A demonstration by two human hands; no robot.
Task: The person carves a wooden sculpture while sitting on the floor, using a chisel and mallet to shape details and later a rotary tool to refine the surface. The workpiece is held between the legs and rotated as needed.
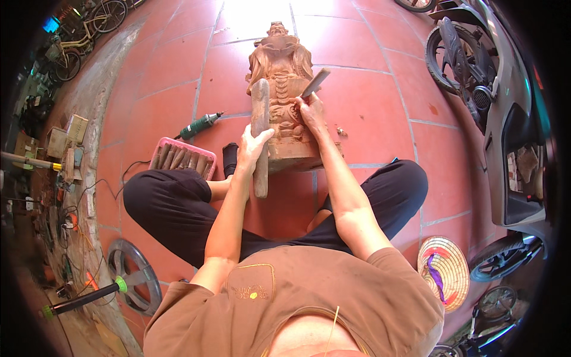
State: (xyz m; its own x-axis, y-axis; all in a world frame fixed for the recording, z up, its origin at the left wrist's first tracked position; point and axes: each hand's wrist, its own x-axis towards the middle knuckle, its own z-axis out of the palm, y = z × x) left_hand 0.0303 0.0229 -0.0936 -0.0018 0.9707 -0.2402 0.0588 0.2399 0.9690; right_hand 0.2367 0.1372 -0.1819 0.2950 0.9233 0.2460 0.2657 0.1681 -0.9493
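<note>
A carved wooden statue (281, 65) of a robed figure lies on the red tiles in front of me, its head pointing away. My left hand (254, 146) is closed around a long, worn wooden bar (260, 107), which looks like a mallet and overlaps the statue's left side. Over the statue's right side, my right hand (311, 112) grips a chisel (316, 82) by its shaft. The shaft's upper end slants up and to the right. The chisel's lower tip is hidden by the fingers, near the carved lower robe.
Left of the statue are a green rotary tool (199, 125) with a cord and a pink basket (212, 156) of chisels. Small wood chips (341, 131) lie to the right. A motorbike (511, 119) and a conical hat (443, 273) stand at right; a black wheel (135, 276) is lower left.
</note>
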